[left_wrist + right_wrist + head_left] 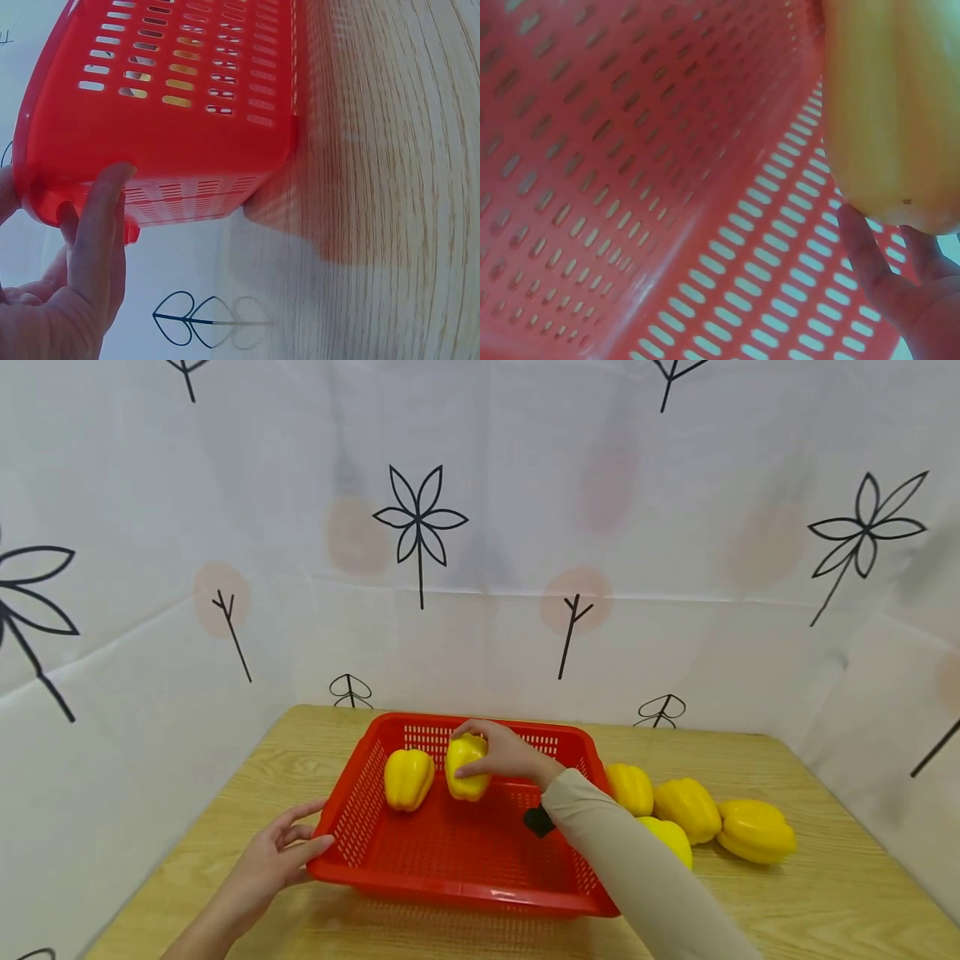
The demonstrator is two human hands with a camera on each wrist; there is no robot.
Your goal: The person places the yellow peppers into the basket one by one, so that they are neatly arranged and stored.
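A red plastic basket [442,843] with slotted walls stands on the table. My left hand [273,860] grips its left rim; the left wrist view shows the thumb at the rim and the fingers [97,232] against the outer wall. Inside the basket, toward the back, my right hand [506,752] holds a yellow bell pepper [467,781] between thumb and fingers. The right wrist view shows this pepper [900,112] close up, fingertips at its end. Another yellow bell pepper [408,779] lies at the basket's back left, just left of the held one.
Several yellow bell peppers [686,810] lie on the wooden table [832,893] right of the basket, one partly behind the right sleeve [637,860]. A dark object [537,821] shows at the right forearm. White patterned cloth [495,643] hangs behind and at both sides.
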